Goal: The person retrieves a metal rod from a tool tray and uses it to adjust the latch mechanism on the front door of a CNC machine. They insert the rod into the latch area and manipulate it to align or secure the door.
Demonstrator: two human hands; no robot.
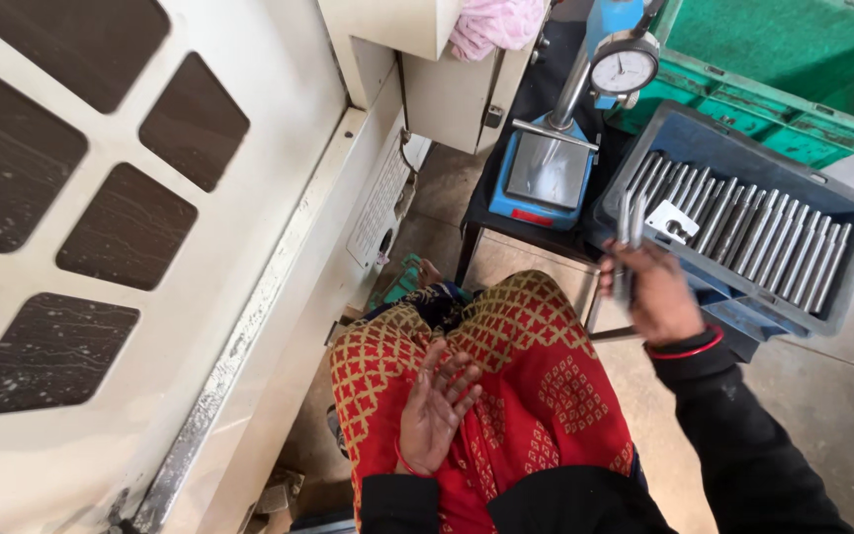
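My right hand (656, 293) is raised at the near edge of a grey plastic crate (847, 262) and grips two slim metal rods (630, 220) that stick up from my fingers. Inside the crate lie several more metal rods (763, 232) side by side, with a small white gauge piece (672, 222) on top of them. My left hand (435, 405) hangs open, palm turned up, over my red patterned dress (536, 396); it holds nothing.
A dial gauge (624, 65) on a blue stand with a metal plate (547, 170) sits on a small black table. A green crate (793, 69) stands behind the grey one. A large white machine panel (150, 247) fills the left side. A pink cloth (491, 25) hangs above.
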